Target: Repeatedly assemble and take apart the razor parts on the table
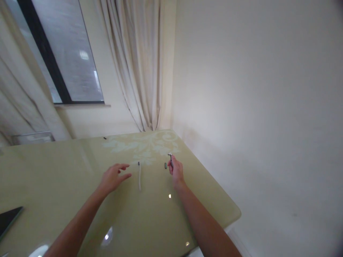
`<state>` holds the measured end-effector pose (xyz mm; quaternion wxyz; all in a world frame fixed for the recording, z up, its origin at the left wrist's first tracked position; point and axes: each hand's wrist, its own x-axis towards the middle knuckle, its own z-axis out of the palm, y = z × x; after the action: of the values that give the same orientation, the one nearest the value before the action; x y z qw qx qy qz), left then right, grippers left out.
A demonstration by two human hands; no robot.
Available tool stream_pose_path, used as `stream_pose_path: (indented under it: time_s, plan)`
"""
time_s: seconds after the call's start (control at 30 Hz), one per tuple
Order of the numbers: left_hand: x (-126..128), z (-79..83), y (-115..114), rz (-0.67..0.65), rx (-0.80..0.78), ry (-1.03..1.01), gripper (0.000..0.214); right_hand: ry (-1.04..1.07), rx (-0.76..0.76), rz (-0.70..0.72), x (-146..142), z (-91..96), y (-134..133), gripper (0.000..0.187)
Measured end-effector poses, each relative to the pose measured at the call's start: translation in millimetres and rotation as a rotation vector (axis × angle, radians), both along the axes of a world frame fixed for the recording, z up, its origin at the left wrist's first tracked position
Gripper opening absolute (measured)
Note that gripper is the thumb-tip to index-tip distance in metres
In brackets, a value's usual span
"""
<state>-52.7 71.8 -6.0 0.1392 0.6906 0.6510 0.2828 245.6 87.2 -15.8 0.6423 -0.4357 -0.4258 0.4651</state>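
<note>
My left hand (pixel 114 177) hovers over the glossy olive table (pixel 66 185), fingers loosely spread and holding nothing. Just to its right a thin white stick with a dark tip (pixel 139 176) lies on the table. My right hand (pixel 176 170) is closed in a pinch on a small dark tool with a white tip (pixel 170 159), held upright above the tabletop. A tiny dark piece (pixel 165 165) lies on the table just left of that hand.
The table sits in a room corner, a plain white wall to the right and curtains (pixel 139 64) and a window (pixel 61 53) behind. A dark flat device (pixel 8 219) lies at the table's left edge. A small dark speck (pixel 104 137) rests near the far edge.
</note>
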Motion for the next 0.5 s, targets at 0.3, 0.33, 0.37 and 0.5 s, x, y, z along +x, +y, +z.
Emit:
stream_pose_path:
  time_s: [0.3,0.33,0.37,0.5]
  plan:
    - [-75,-23.6,-16,0.031,0.015,-0.132,0.048,-0.101,0.016,0.144,-21,-6.4,-6,0.063]
    - [-74,-23.0,-15,0.028,0.015,-0.138,0.047,-0.112,0.019,0.155,-21,-6.6,-7,0.063]
    - [-74,-22.2,-15,0.030,0.015,-0.141,0.046,-0.120,0.021,0.165,-21,-6.6,-9,0.063]
    - [-67,-18.5,-17,0.049,0.026,-0.152,0.044,-0.136,0.024,0.213,-19,-4.5,-14,0.062]
